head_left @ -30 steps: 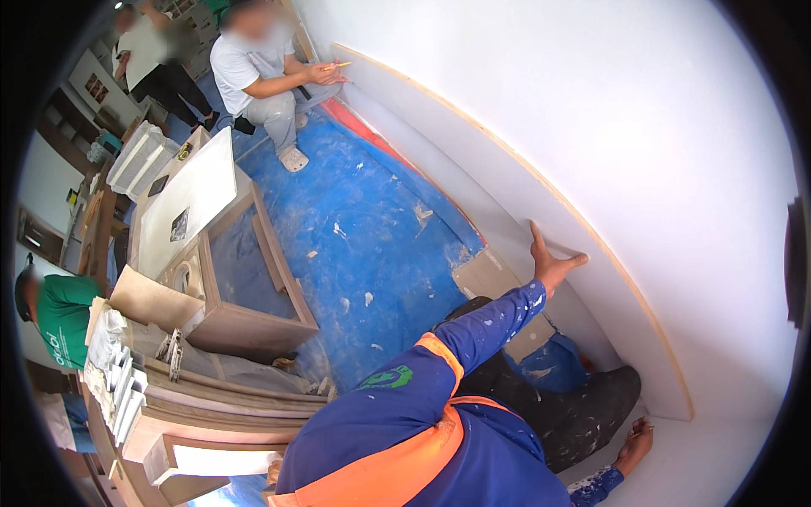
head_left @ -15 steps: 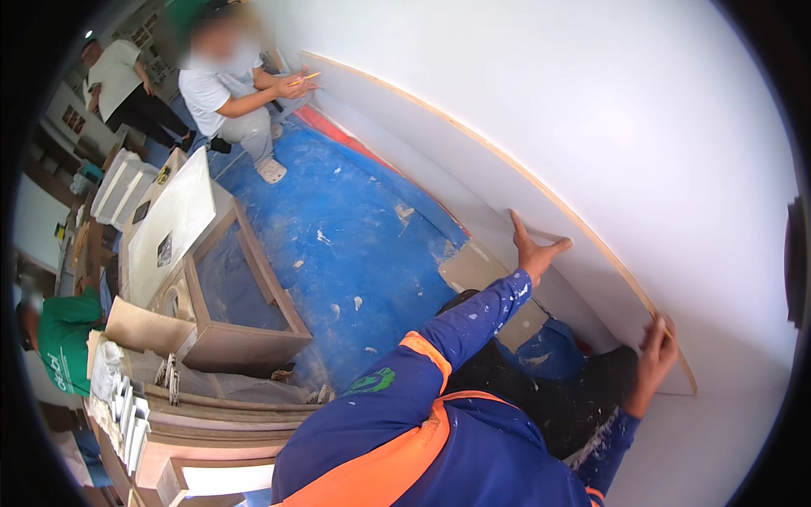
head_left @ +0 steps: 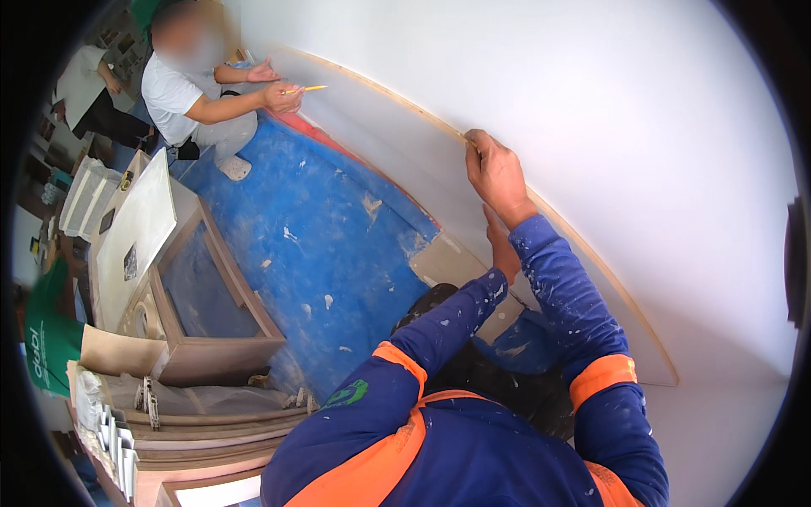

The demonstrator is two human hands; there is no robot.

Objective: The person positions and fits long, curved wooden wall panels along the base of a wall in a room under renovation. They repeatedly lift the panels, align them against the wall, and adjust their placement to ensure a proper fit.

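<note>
A long, pale panel [head_left: 397, 156] with a light wood-coloured top edge [head_left: 591, 247] stands along the white wall [head_left: 625, 118]. My right hand [head_left: 500, 177] is closed at that edge, thumb and fingers pinched together. Whatever small thing it may hold cannot be made out. Below it, partly hidden by my right forearm, my left hand [head_left: 503, 249] rests against the panel's face with a finger stretched upward. My forearms lie close together, in blue sleeves spotted with white.
A blue floor sheet [head_left: 329, 245] with pale scraps lies left of the panel. A co-worker [head_left: 182, 93] crouches at its far end, holding a yellow pencil [head_left: 308, 89]. A wooden cabinet frame [head_left: 220, 338] and stacked boards [head_left: 211, 435] stand at left; another person [head_left: 93, 93] is behind.
My right hand has moved from the panel's near end up along its edge, past my left hand. My left hand has shifted slightly left. The co-worker's hands have moved apart.
</note>
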